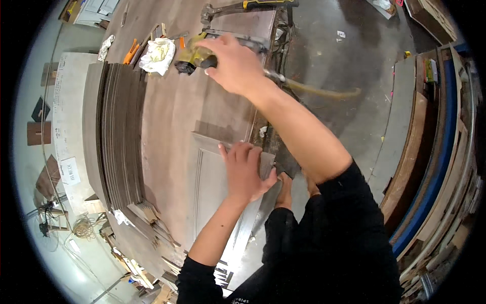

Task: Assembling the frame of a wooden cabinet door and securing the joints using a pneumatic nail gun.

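A grey framed cabinet door (210, 175) lies on the workbench, its near right side along the bench edge. My left hand (246, 169) grips its far end near the corner, with the fingers bent over the end rail and the thumb at the right edge. Farther out, my right hand (230, 63) is closed around a yellow-and-black air tool (195, 54) that looks like a nail gun. The tool is smeared by motion and partly hidden by the hand. A yellowish air hose (319, 90) trails from it to the right, past the bench edge.
A tall stack of thin grey-brown panels (121, 137) stands on the bench's left. Beyond are a crumpled white cloth (158, 55), an orange-handled tool (131, 51) and a hammer (228, 9). Boards (430, 147) line the right side across the concrete floor (349, 76).
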{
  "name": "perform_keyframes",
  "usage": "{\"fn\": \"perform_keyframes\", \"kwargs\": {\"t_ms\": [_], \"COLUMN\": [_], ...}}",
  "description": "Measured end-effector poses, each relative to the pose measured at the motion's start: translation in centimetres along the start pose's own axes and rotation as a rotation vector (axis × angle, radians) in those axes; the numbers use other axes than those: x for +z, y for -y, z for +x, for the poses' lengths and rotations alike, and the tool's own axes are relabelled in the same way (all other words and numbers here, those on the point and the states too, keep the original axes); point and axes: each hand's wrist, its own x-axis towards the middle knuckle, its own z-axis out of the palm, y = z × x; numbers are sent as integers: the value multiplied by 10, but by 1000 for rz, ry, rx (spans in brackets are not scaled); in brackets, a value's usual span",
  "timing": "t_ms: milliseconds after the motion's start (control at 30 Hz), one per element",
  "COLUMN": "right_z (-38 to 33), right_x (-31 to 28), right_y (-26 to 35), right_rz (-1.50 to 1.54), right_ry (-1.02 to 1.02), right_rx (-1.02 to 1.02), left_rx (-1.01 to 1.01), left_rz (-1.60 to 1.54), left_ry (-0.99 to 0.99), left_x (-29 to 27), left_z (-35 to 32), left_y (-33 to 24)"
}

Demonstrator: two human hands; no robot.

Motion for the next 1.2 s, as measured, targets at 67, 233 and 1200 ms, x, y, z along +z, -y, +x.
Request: {"fn": "perform_keyframes", "kwargs": {"t_ms": [67,233,1200], "right_z": [-39,-148,-354], "right_x": [-35,-109,18], "right_y": [-5,-2,-52], "right_rz": [298,971,1539], "right_ry": [-179,-136,-165], "right_rx": [-94,372,378], "left_rx": [6,18,78], "left_rz": [12,20,137], "left_ry": [17,52,94], "left_x": [2,-5,2], "left_z": [0,-3,-4], "left_y": [-3,3,4]}}
